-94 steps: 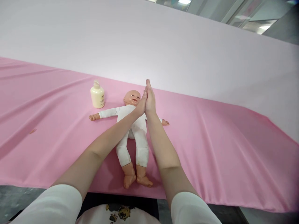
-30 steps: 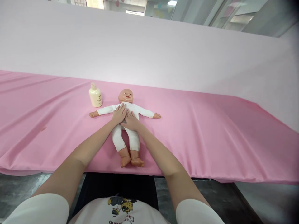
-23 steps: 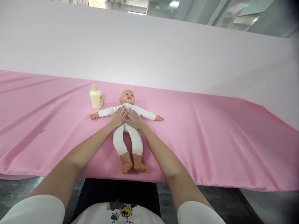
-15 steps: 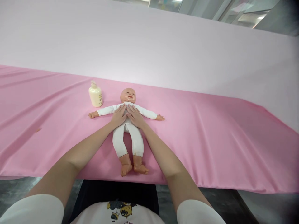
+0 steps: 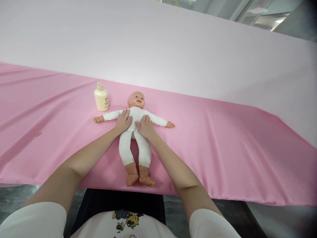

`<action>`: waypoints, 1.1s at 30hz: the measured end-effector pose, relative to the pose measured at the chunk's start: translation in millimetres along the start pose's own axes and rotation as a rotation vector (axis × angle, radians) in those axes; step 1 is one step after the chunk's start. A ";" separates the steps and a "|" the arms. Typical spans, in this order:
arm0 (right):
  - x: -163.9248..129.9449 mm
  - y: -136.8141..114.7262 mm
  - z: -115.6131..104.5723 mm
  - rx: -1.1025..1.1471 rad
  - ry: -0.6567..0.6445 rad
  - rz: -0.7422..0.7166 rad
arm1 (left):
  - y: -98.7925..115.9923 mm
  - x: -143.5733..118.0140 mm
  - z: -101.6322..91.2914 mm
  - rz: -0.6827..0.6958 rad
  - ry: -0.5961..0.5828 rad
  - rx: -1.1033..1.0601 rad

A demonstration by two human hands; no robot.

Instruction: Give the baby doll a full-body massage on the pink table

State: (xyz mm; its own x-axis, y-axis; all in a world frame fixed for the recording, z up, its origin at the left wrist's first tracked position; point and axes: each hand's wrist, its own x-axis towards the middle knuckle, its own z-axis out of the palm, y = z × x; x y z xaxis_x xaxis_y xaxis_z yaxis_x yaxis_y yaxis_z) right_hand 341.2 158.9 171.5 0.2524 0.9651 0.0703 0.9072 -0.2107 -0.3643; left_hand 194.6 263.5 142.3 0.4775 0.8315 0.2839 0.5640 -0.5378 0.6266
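Note:
A baby doll (image 5: pixel 135 114) in a white cloth suit lies on its back on the pink-covered table, arms stretched to both sides and feet towards me. My left hand (image 5: pixel 123 121) rests flat on the side of its torso at the left of the view, fingers extended towards the shoulder. On the opposite side of the torso lies my right hand (image 5: pixel 146 127), palm down with its fingers out. A strip of white chest shows between the two hands. Neither hand grips anything; the palms are hidden against the cloth.
A cream pump bottle (image 5: pixel 101 98) stands upright beyond the doll's outstretched arm at the left. Pink cloth (image 5: pixel 188 138) with folds covers the table. A white wall (image 5: pixel 158 46) rises behind it, with glass panels above at the upper right.
Both hands have slid apart, from touching at the middle of the doll's chest to the two sides of its torso. The view has shifted slightly; doll and bottle stay in place.

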 end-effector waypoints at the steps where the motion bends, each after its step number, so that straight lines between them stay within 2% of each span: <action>1: -4.0 -3.8 0.4 -0.022 0.004 0.001 | -2.0 0.2 2.0 0.026 0.007 -0.001; 5: -22.2 -21.8 -2.2 -0.081 -0.020 -0.032 | -6.4 -1.1 8.2 0.121 0.005 0.024; 9: -27.3 -30.4 -12.5 -0.061 -0.084 -0.200 | -3.0 -4.2 7.6 0.192 -0.049 0.067; 11: -19.8 -24.8 -19.5 -0.022 -0.157 -0.328 | 1.4 -6.0 4.5 0.219 -0.093 0.086; 13: -7.8 -12.6 -25.5 0.042 -0.229 -0.460 | 7.6 -8.2 0.5 0.186 -0.119 0.100; 16: 8.6 9.9 -28.7 0.144 -0.181 -0.557 | 19.4 -12.9 -5.3 0.115 -0.141 0.110; 19: 15.3 25.2 -25.0 0.223 -0.060 -0.514 | 30.2 -17.9 -10.4 0.141 -0.172 0.138; 23: 15.5 29.0 -16.1 0.238 0.042 -0.411 | 36.4 -21.9 -15.7 0.269 -0.238 0.182; 27: 15.2 25.3 -8.0 0.170 0.056 -0.258 | 36.7 -22.9 -18.7 0.326 -0.271 0.189; 33: 6.5 12.6 -0.9 0.086 0.050 -0.107 | 37.8 -22.8 -20.1 0.295 -0.256 0.153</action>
State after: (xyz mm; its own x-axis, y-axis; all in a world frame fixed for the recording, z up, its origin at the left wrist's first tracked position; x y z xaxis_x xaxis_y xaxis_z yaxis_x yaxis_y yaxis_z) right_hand 354.5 162.5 168.2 0.1745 0.9718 0.1587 0.8980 -0.0909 -0.4304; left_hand 191.5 227.0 174.0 0.7747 0.5878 0.2332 0.4626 -0.7782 0.4248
